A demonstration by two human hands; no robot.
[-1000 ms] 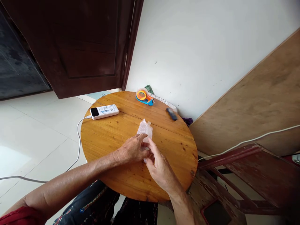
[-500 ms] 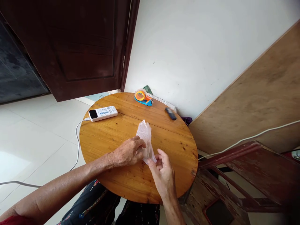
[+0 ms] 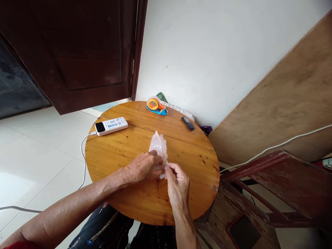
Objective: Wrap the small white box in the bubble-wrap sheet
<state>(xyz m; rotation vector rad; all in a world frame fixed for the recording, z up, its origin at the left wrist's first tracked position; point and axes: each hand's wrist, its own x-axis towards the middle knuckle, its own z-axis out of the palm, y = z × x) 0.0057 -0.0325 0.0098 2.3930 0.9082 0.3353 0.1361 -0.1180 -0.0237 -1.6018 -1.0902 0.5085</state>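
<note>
A piece of pinkish, see-through bubble wrap (image 3: 157, 143) lies folded into a narrow bundle at the middle of the round wooden table (image 3: 116, 155). Whatever may be inside it cannot be made out. My left hand (image 3: 146, 166) presses on the bundle from the left with bent fingers gripping its near part. From the right, my right hand (image 3: 178, 181) pinches the wrap's near right edge between thumb and forefinger. Both hands are close together, and their fingers cover the near end of the bundle.
A white power bank (image 3: 111, 126) with a dark screen and plugged-in cable (image 3: 83, 152) sits at the table's left. An orange and blue tape dispenser (image 3: 157, 105) stands at the back, near a blurred dark object (image 3: 187, 123). A wooden chair (image 3: 259, 186) is at right.
My right hand has moved up and left, its fingers closing from a loose spread into a pinch on the wrap's edge. My left hand stays on the bundle. The view has shifted slightly.
</note>
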